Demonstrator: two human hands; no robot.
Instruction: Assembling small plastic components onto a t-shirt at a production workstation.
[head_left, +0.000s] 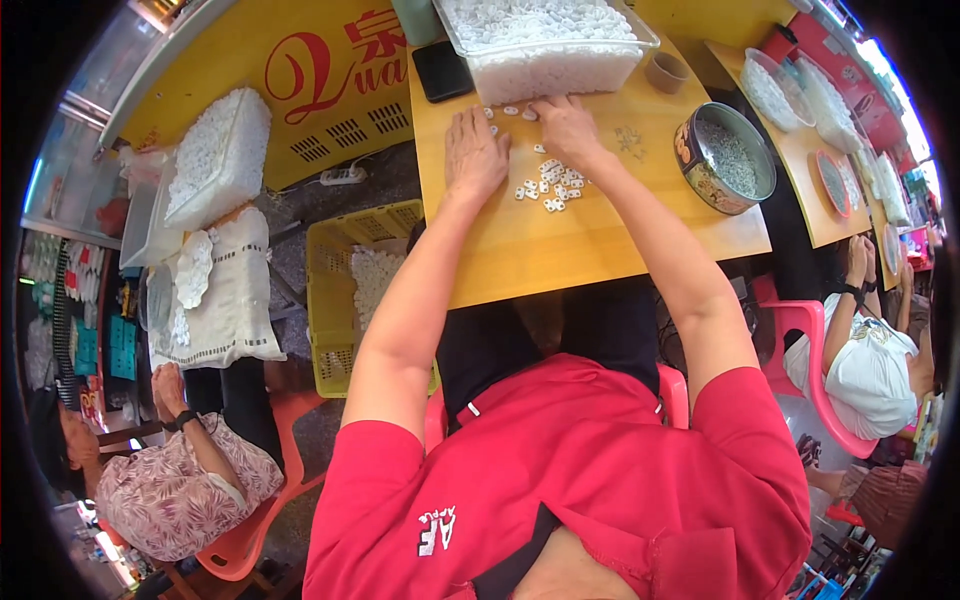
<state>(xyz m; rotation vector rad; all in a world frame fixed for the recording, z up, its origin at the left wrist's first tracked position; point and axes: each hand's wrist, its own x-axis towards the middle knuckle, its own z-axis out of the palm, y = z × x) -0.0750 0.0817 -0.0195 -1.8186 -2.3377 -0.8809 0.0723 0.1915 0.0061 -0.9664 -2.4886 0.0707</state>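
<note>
My left hand (477, 150) lies palm down on the wooden table, fingers stretched forward and slightly apart. Small white two-holed plastic pieces (511, 111) sit in a loose row between my hands, close to the bin's front wall. My right hand (567, 125) rests at the other end of that row, open with its fingers bent down, its fingertips beside a white piece (529, 115). Anything under its palm is hidden. Nearer to me, a loose pile of similar white pieces (553, 184) is spread below my right wrist.
A clear bin (545, 75) heaped with white pieces stands at the table's back. A black phone (442, 72), a small brown bowl (666, 72), scattered metal bits (631, 140) and a round tin (728, 160) of metal parts surround the work. A yellow crate (330, 300) stands left; people sit both sides.
</note>
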